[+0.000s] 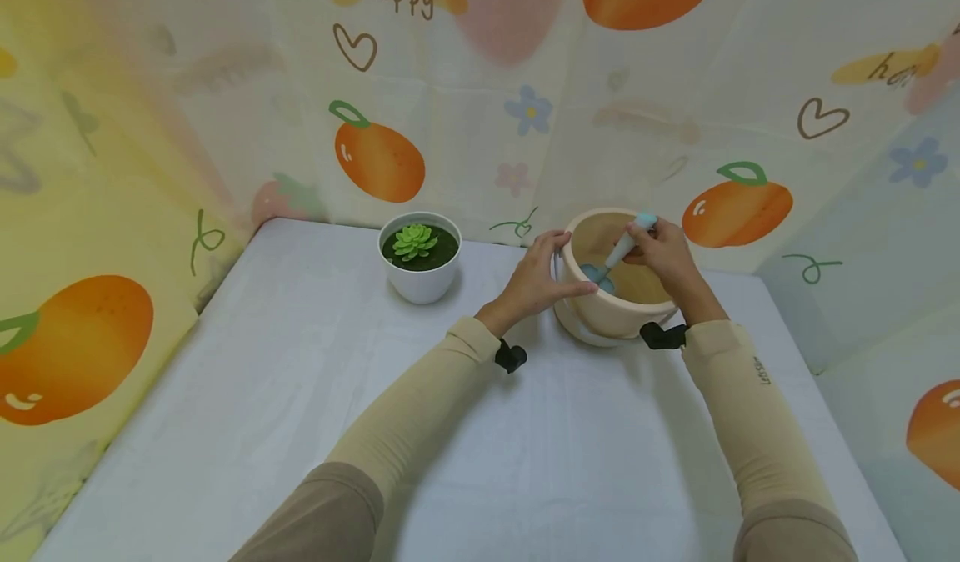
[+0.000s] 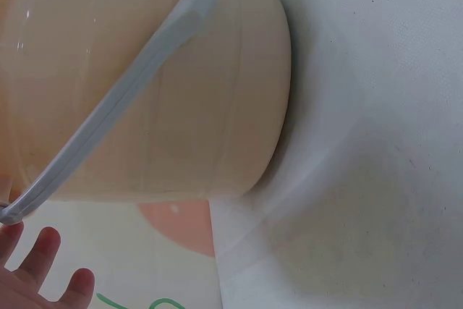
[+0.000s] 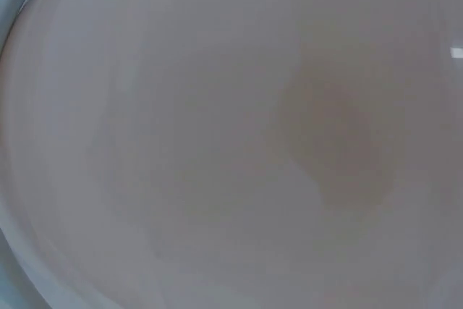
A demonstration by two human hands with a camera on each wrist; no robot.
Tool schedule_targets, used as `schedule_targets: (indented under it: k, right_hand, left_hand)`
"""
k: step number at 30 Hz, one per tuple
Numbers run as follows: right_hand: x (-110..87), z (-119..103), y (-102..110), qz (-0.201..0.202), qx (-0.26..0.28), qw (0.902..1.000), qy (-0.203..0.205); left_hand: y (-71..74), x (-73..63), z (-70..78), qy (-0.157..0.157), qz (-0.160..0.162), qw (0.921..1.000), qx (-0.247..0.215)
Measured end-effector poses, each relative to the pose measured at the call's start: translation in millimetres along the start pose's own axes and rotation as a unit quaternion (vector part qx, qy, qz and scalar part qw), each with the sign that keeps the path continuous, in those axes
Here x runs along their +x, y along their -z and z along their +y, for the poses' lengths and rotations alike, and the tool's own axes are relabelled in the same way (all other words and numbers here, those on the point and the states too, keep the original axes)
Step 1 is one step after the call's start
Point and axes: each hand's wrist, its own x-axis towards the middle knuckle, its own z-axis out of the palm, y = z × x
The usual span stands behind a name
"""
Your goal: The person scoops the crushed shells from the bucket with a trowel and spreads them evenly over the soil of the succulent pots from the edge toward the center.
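A cream bucket [image 1: 618, 322] with a grey carrying handle [image 2: 119, 103] stands toward the back right of the table. My left hand [image 1: 528, 283] holds its left side, thumb along the front rim and fingers toward the far rim. Those fingertips [image 2: 43, 244] show spread near the handle's end in the left wrist view. Over the bucket, my right hand [image 1: 663, 253] grips a pale blue handled tool [image 1: 621, 249]. It slants down inside, ending in rounded blue shapes. The right wrist view is filled by the bucket's glossy wall [image 3: 210, 142].
To the left of the bucket, a white pot [image 1: 422, 285] holds a small green succulent [image 1: 415, 243]. A white cloth covers the table [image 1: 300, 362]. Printed sheets with oranges form the back wall [image 1: 465, 153] and sides, close behind the pot and bucket.
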Motion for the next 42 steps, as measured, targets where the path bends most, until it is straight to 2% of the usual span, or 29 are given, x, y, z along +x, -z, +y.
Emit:
schedule_targets:
  k: [3, 9, 13, 20, 24, 27, 31, 33, 37, 42]
  right_hand:
    - [0.1, -1, -1, 0.003, 0.015, 0.9999, -0.005]
    - [-0.5, -3, -2, -0.033, -0.023, 0.999, -0.017]
    - [-0.7, -1, 0, -0.028, -0.026, 0.9986, -0.036]
    - [3.4, -4, 3, -0.009, 0.025, 0.9977, -0.063]
    - [2.2, -5, 7, 0.016, 0.067, 0.9937, -0.088]
    - [1.5, -4, 7, 0.0, 0.058, 0.9939, -0.094]
    - [2.0, -4, 5, -0.034, 0.019, 0.9957, -0.084]
    - [1.2, -5, 7, -0.027, 0.024, 0.9952, -0.091]
    - [-2.3, -8, 16, -0.003, 0.102, 0.9877, -0.118]
    - [-3.9, -13, 28, 0.007, 0.209, 0.9694, -0.128]
  left_hand:
    - [0.7, -0.5, -0.2, 0.0, -0.003, 1.0, -0.002]
    - [-0.5, -0.9, -1.0, 0.008, -0.008, 0.9999, -0.006]
    - [-1.6, -0.2, -0.1, 0.003, -0.013, 0.9999, 0.004]
    - [2.6, 0.8, 0.9, 0.001, -0.002, 1.0, 0.005]
    - [2.0, 1.7, 0.6, -0.001, -0.011, 0.9999, 0.006]
    - [1.2, 1.3, 1.0, 0.001, -0.015, 0.9998, 0.009]
    - [1.0, 0.8, 2.1, 0.001, -0.008, 0.9999, 0.014]
    - [0.8, 1.1, 2.3, 0.002, -0.007, 0.9999, 0.012]
    - [0.8, 1.4, 2.0, 0.005, -0.01, 0.9999, 0.008]
    - [2.2, 1.0, 2.1, 0.006, -0.007, 0.9999, 0.011]
